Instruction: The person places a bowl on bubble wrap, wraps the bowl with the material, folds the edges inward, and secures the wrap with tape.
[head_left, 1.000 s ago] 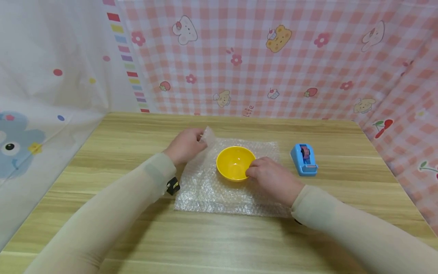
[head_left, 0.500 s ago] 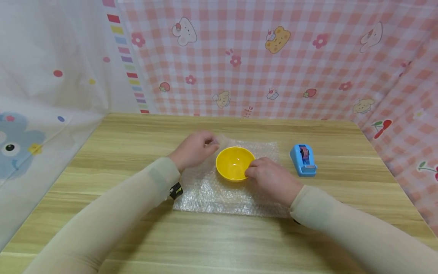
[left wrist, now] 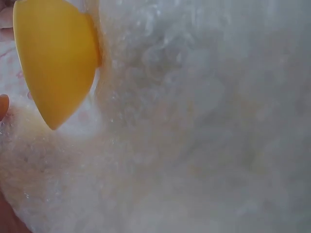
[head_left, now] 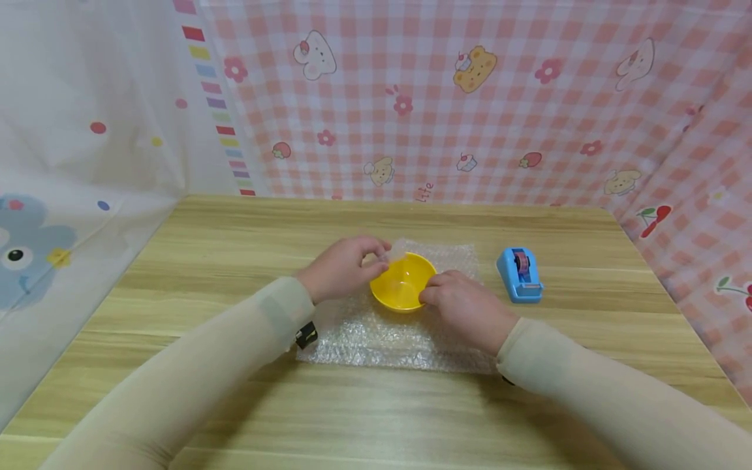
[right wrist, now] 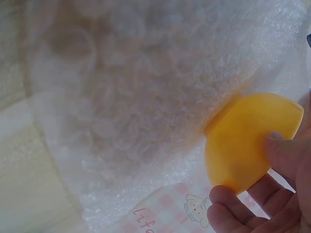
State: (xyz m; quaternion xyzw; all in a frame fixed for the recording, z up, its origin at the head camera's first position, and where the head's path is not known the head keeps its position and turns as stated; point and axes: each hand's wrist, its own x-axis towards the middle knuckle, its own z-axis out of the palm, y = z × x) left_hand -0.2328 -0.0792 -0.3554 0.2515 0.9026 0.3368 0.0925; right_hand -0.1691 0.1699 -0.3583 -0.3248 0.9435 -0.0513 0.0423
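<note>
A yellow bowl [head_left: 402,290] stands upright on a sheet of bubble wrap [head_left: 376,346] in the head view. My right hand [head_left: 470,303] holds the bowl's right side; in the right wrist view the thumb [right wrist: 279,148] lies against its outer wall. Between thumb and fingers, my left hand [head_left: 346,266] pinches the far left corner of the wrap, lifted and drawn over the bowl's left rim. The raised wrap fills most of the left wrist view, with the bowl [left wrist: 58,63] at its upper left.
To the right of the wrap is a blue tape dispenser [head_left: 519,277] with a roll of tape. The wooden table [head_left: 352,418] backs onto a pink checked cloth [head_left: 411,130], and a white printed cloth [head_left: 117,78] hangs on the left.
My left hand has moved right and slightly nearer, folding the wrap's corner from beside the bowl to over its left rim. My right hand and the bowl have stayed put.
</note>
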